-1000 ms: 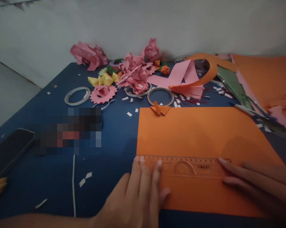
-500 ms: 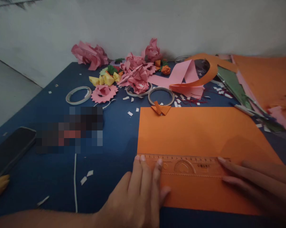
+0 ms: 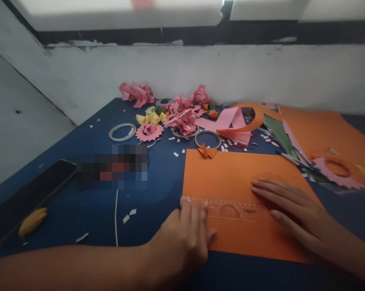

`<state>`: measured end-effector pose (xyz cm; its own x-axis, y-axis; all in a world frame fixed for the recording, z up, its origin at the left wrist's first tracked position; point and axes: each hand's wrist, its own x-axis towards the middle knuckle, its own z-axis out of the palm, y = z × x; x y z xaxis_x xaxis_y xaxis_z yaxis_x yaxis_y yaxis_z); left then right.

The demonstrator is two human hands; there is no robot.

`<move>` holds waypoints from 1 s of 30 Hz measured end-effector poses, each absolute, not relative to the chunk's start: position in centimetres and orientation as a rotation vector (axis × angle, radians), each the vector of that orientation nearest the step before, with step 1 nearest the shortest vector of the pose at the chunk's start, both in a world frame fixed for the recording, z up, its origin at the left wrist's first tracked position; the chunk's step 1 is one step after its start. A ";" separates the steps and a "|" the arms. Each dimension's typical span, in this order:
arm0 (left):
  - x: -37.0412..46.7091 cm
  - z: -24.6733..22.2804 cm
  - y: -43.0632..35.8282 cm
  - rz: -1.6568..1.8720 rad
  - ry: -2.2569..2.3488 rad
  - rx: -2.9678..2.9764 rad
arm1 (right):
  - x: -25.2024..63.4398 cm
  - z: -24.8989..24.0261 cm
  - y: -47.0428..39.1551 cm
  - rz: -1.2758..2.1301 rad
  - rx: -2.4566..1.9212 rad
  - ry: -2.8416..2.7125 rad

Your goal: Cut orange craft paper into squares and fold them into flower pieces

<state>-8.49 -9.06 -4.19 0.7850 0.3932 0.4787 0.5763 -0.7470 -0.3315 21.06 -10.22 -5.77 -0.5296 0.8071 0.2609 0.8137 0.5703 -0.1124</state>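
A sheet of orange paper (image 3: 231,173) lies flat on the blue table. Across it rests a clear plastic ruler (image 3: 231,209) with a half-round protractor cutout. My left hand (image 3: 185,234) holds down the ruler's left end with bent fingers at the paper's left edge, its thumb apart below. On the right, my right hand (image 3: 294,206) is open, fingers stretched over the sheet and covering the ruler's right end. A small folded orange paper piece (image 3: 208,152) sits on the sheet's top edge.
Pink paper flowers (image 3: 182,115), yellow folded pieces (image 3: 152,118) and tape rolls (image 3: 122,132) lie at the back. Scissors (image 3: 291,159) and more orange sheets (image 3: 321,129) are at right. A dark phone-like slab (image 3: 46,190), a white cable (image 3: 116,218) and a blurred-out object occupy the left.
My right hand has moved up and left from the ruler's right end, its fingers now reaching above the ruler. My left hand keeps its hold. The view has tilted up, showing more wall.
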 end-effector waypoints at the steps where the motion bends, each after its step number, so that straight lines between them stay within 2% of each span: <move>1: -8.5 -4.2 -9.1 -0.524 -0.730 -2.502 | 20.6 -5.5 -9.7 0.031 -1.353 -2.522; 7: -8.5 -4.3 -9.0 -0.506 -0.732 -2.489 | 15.4 -3.9 -4.5 0.261 -1.295 -2.607; 15: -8.4 -4.7 -9.0 -0.466 -0.761 -2.477 | 7.8 -5.0 2.6 0.284 -1.084 -2.585; 21: -8.6 -4.4 -9.2 -0.447 -0.753 -2.475 | 7.6 -4.5 1.3 0.232 -1.039 -2.531; 30: -8.5 -4.7 -9.1 -0.476 -0.713 -2.461 | 8.4 -1.8 -1.7 0.073 -0.834 -2.741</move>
<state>-8.55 -9.11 -4.74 0.7987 0.3877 0.4601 0.5738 -0.7209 -0.3886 8.36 -1.68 -1.83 -0.7963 0.5529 0.2453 0.5390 0.8327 -0.1268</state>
